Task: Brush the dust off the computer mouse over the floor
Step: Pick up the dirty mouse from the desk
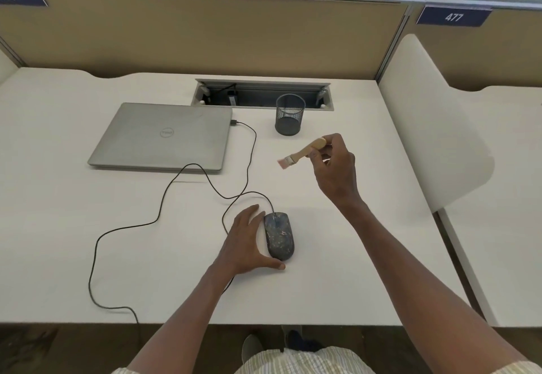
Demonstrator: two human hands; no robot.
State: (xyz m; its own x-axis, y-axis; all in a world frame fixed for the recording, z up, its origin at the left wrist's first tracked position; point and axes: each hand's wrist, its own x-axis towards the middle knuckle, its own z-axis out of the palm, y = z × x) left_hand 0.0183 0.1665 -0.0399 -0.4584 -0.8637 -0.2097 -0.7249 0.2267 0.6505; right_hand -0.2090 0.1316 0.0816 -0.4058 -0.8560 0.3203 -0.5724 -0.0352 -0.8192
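Observation:
A dark, dust-speckled computer mouse (279, 235) lies on the white desk (352, 256), near its front edge. Its black cable (164, 197) loops left across the desk and up to the laptop. My left hand (245, 241) rests on the desk against the mouse's left side, thumb curled round its near end and fingers along its flank. My right hand (334, 168) is raised above the desk, to the upper right of the mouse, shut on the wooden handle of a small paintbrush (302, 152). The bristles point left and down, well clear of the mouse.
A closed silver laptop (164, 136) lies at the back left. A black mesh pen cup (289, 114) stands in front of an open cable tray (261, 93). Tan partitions (205, 30) wall the desk behind and a white divider (425, 127) at the right. Dark floor (73, 350) shows below the front edge.

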